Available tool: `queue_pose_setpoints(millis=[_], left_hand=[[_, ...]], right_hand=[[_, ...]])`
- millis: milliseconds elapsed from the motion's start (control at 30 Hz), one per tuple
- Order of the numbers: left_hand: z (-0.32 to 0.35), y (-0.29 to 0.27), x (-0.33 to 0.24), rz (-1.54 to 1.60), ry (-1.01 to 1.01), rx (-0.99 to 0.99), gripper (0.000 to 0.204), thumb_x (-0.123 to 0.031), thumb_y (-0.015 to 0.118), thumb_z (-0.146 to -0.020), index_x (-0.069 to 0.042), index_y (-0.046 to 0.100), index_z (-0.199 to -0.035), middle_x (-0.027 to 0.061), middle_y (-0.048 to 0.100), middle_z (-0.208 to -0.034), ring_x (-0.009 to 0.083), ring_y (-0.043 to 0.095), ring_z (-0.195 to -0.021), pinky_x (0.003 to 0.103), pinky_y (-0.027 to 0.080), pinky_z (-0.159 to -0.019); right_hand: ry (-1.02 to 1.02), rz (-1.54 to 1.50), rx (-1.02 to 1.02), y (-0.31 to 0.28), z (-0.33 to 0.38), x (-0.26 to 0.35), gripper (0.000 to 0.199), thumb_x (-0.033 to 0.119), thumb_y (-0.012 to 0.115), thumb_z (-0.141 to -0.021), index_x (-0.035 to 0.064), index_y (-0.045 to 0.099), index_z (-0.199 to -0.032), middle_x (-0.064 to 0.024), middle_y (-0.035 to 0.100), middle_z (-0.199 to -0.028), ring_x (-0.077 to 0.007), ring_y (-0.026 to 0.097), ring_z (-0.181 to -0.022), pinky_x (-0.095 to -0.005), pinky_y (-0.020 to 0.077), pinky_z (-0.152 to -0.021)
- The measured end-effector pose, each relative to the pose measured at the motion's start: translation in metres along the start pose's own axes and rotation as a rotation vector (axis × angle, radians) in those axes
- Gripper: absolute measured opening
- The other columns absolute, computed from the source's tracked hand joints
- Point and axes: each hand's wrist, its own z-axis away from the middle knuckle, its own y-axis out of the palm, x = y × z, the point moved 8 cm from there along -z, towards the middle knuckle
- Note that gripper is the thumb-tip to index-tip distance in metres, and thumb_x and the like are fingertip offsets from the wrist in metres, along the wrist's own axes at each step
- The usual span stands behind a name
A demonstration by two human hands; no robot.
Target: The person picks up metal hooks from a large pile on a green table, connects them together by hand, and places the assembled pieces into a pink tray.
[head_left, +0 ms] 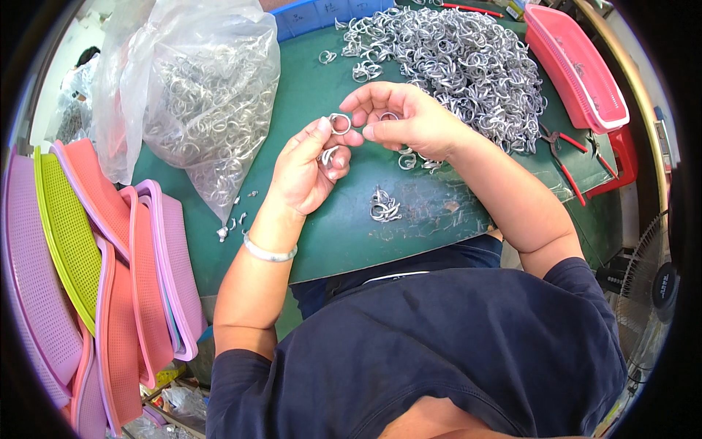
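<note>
Head view: fisheye rim cuts off the stack of perforated plastic trays, pink, salmon and lime (pixel 88 263), at my left. The crumpled clear plastic bag (pixel 194 95) blurs the wire rings inside it. The big heap of silver wire rings (pixel 461 58) lies on the green mat (pixel 351 234), too tangled to count. Pink plastic basket (pixel 578 66) far right, red-handled pliers (pixel 563 157) beside it. My right hand (pixel 409 121) is half curled, pinching a small silver ring (pixel 340 123) by thumb and forefinger; another ring half hidden under its fingers. My left hand (pixel 307 172) touches the same ring with its thumb, palm cupping more rings. Small ring cluster (pixel 384 207) on the mat below.
</note>
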Motion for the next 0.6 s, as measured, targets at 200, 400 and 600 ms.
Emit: queue_pose_setpoints(millis=[200,400,600], left_hand=[[0.001,-0.005,0.004,-0.022,-0.017,-0.059,0.021,-0.025,0.054,-0.086,-0.005,0.057,-0.086,0.0022,0.057,-0.073,0.0057,0.044,-0.053,0.017,0.032,-0.044],[0.001,-0.001,0.006,-0.069,-0.012,-0.058,0.022,-0.026,0.054,-0.087,-0.004,0.058,-0.086,0.0021,0.056,-0.074,0.0067,0.046,-0.055,0.018,0.033,-0.045],[0.001,-0.009,0.000,0.045,-0.023,-0.088,0.030,-0.026,0.042,-0.090,0.002,0.053,-0.094,0.0100,0.057,-0.084,0.0132,0.052,-0.067,0.024,0.043,-0.058]], right_hand=[[-0.170,0.309,-0.001,0.007,-0.001,0.007,0.038,0.009,0.068,-0.072,0.0079,0.056,-0.108,0.0009,0.053,-0.084,-0.0043,0.047,-0.065,-0.0195,0.0382,-0.057],[-0.165,0.446,-0.041,0.006,0.000,0.004,0.033,0.010,0.068,-0.073,0.0078,0.057,-0.104,0.0005,0.055,-0.079,-0.0052,0.047,-0.066,-0.0207,0.0384,-0.058],[-0.193,0.281,-0.053,-0.004,-0.006,-0.002,0.027,0.010,0.065,-0.075,0.0037,0.056,-0.101,0.0002,0.055,-0.080,-0.0056,0.049,-0.066,-0.0203,0.0398,-0.056]])
